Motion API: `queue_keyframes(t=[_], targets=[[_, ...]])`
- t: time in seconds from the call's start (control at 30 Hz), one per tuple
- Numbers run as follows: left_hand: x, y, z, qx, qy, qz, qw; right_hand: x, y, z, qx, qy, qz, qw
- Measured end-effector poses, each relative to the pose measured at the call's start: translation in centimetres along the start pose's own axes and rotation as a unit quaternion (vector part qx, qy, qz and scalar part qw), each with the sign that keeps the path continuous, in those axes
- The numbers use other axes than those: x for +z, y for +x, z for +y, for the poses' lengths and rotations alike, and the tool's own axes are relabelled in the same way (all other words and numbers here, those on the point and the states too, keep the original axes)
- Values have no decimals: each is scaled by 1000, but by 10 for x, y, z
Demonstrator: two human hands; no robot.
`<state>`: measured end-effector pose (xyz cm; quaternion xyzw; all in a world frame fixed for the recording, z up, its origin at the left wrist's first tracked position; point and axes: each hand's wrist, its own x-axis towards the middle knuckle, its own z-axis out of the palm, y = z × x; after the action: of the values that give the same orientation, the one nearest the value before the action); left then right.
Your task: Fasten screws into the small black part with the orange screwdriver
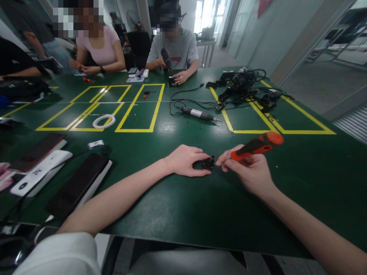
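Observation:
Near the middle of the green table [160,206], my left hand [187,160] rests with thumb and fingers closed around a small black part [208,163]. A short dark cylinder sticks up from that part. Just to its right, my right hand [248,168] holds a screwdriver [255,147] with an orange and black handle, its butt end pointing up and to the right. The screwdriver's shaft and tip are hidden or too small to make out. The fingertips of my right hand are close to the black part.
An electric screwdriver [199,114] with a cord lies beyond my hands. Tangled black cables [243,86] are at the back right. A white ring [103,121] lies left; phones and power banks [78,183] sit beside my left forearm. Across the table a person [174,49] holds a power tool.

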<state>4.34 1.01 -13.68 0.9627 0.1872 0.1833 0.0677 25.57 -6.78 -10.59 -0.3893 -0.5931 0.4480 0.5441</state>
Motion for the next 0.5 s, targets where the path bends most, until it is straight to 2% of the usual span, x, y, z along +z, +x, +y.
queue_keyframes(t=[0.17, 0.33, 0.5], targets=[[1, 0, 0, 7, -5, 12, 1000, -2, 2, 0, -12, -4, -1, 1000], [0, 0, 0, 3, -3, 6, 1000, -1, 0, 1, -11, 37, -5, 999], [-1, 0, 0, 2, -2, 1, 1000, 0, 1, 0, -11, -3, 10, 1000]])
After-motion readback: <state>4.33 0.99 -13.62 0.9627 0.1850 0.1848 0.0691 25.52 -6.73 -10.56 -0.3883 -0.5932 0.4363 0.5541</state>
